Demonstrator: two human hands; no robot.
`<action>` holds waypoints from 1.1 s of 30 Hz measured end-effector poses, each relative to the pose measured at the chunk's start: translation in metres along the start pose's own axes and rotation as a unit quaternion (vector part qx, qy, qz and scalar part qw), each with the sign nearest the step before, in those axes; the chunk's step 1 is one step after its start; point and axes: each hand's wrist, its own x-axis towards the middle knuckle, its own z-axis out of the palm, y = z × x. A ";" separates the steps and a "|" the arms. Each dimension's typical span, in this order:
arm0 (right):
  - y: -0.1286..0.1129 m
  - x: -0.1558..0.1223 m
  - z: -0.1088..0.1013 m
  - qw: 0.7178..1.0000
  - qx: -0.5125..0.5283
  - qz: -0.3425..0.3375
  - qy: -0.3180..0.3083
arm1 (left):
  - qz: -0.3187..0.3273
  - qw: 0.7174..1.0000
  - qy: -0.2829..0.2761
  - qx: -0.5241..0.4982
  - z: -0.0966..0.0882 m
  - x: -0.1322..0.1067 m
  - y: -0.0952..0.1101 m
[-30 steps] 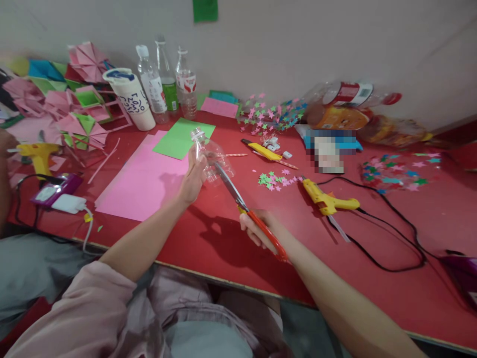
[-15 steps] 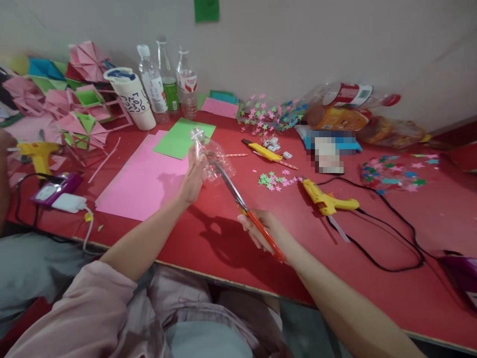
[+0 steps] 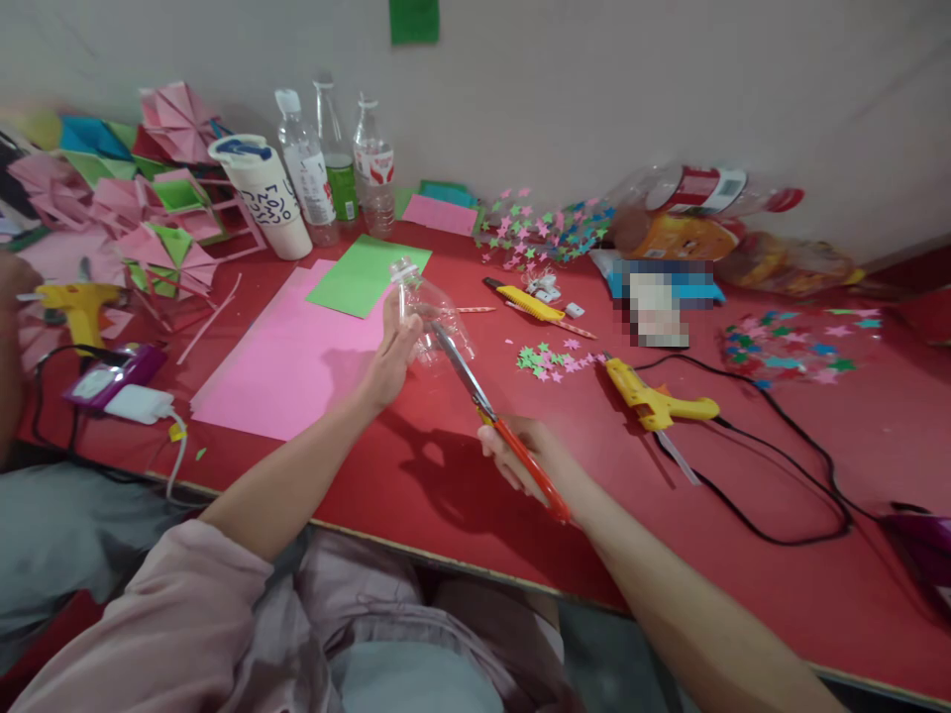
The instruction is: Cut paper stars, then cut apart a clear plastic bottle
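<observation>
My left hand [image 3: 395, 355] is closed around the neck end of a clear plastic bottle piece [image 3: 438, 297], tilted above the red table. Its threaded mouth points up and away; the lower part appears cut off. My right hand [image 3: 524, 451] grips the red handles of a pair of scissors [image 3: 462, 371], whose long metal blades reach up to the plastic's near side. Whether the blades are around the edge or only touching it is hard to make out through the clear plastic. Pink paper [image 3: 286, 371] and a green sheet [image 3: 364, 280] lie left of the bottle piece.
On the right rests a yellow glue gun [image 3: 658, 394] with a black cord. A yellow box cutter [image 3: 527, 299] and paper stars [image 3: 550, 361] lie beyond the scissors. Bottles [image 3: 375, 168], a white tumbler [image 3: 267, 203] and folded paper shapes [image 3: 178, 124] line the back left. Another person's hand [image 3: 15, 287] shows far left.
The bottle piece and my left hand have shifted slightly to the right. The scissors stay almost in place against the plastic.
</observation>
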 end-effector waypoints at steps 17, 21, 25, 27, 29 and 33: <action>-0.008 0.000 -0.001 0.999 0.015 0.025 -0.016 | 0.031 0.997 -0.013 0.067 -0.005 0.002 -0.007; -0.007 0.000 0.000 0.999 0.021 0.026 -0.011 | 0.023 0.996 -0.011 0.087 -0.002 -0.001 -0.006; -0.006 -0.002 0.004 0.999 0.031 0.032 -0.002 | 0.014 0.996 -0.004 0.093 -0.002 -0.002 -0.007; -0.005 -0.003 0.005 0.999 0.026 0.036 0.004 | 0.015 0.995 -0.003 0.097 -0.002 -0.002 -0.008; -0.004 -0.004 0.005 0.999 0.018 0.036 0.012 | 0.014 0.995 -0.005 0.098 -0.002 -0.001 -0.008; -0.004 -0.004 0.005 0.999 0.014 0.035 0.014 | 0.005 0.996 -0.009 0.092 -0.001 -0.002 -0.005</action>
